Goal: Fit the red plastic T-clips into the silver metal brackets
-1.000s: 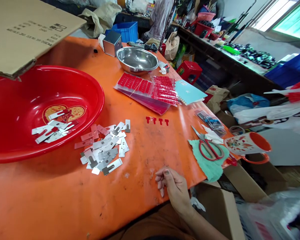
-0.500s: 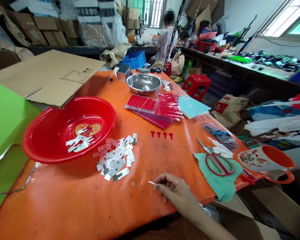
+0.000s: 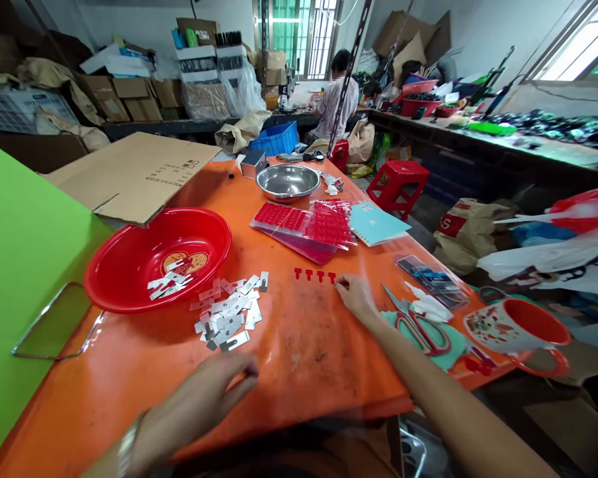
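My right hand [image 3: 356, 295] reaches over the orange table, thumb and fingers pinched at the rightmost of several small red T-shaped pieces [image 3: 320, 276] lying in a row. The fingertips partly cover that end piece. My left hand [image 3: 216, 382], slightly blurred, hovers palm down near the table's front edge; a gap shows between its thumb and bent fingers, with nothing visible in it. Just beyond it lies a loose pile of flat metal plates [image 3: 228, 325] with slots and holes, some under reddish film. More such plates [image 3: 172, 283] rest in the red basin [image 3: 99, 282].
Red sheets in clear film [image 3: 299, 226], a light-blue notebook [image 3: 379, 222] and a steel bowl [image 3: 288, 182] lie farther back. Scissors [image 3: 421, 325] on a green cloth and an orange-white mug [image 3: 493, 325] stand right. A cardboard sheet [image 3: 144, 169] overhangs the basin. Another person [image 3: 337, 103] sits far back.
My right hand has moved forward to the red T-shaped pieces; the thin pale strip at its fingertips no longer shows. My left hand has come into view. The camera has tilted up.
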`<move>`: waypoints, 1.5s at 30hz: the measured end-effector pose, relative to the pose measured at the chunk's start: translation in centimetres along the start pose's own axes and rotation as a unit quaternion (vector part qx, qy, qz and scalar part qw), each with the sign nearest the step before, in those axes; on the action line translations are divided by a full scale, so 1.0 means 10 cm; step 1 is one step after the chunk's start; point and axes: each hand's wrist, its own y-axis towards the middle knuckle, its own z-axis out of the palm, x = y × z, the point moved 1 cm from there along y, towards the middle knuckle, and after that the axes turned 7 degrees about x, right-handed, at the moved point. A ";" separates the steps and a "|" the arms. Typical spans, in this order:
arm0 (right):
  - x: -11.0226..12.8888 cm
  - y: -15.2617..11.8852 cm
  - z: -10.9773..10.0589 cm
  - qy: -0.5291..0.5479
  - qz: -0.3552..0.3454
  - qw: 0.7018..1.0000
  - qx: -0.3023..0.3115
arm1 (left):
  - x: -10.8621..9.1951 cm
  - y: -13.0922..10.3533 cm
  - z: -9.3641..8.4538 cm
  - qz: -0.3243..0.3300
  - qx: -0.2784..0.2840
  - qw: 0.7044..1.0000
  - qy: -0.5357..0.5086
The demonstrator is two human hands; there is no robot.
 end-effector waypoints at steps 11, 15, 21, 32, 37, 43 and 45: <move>0.02 0.30 0.13 -0.093 0.086 0.992 -0.028 | -0.22 2.06 0.75 0.065 -0.004 0.992 0.112; 0.01 0.38 0.11 -0.103 0.098 0.990 -0.007 | -0.19 2.14 0.87 0.021 -0.001 0.994 0.108; 0.02 0.37 0.11 -0.119 0.090 0.989 -0.003 | -0.22 2.15 0.91 0.010 -0.029 0.991 0.131; 0.02 0.21 0.19 -0.124 0.025 0.991 -0.042 | -0.22 2.24 0.87 0.009 -0.044 0.986 0.158; -0.01 0.22 0.17 -0.095 0.012 0.994 -0.048 | -0.23 2.25 0.83 0.000 -0.029 0.988 0.152; -0.11 0.20 0.16 -0.031 -0.031 0.996 -0.078 | -0.23 2.27 0.82 0.005 -0.026 0.988 0.155; -0.11 0.16 0.13 -0.013 -0.047 0.994 -0.094 | -0.22 2.27 0.83 0.010 -0.031 0.987 0.155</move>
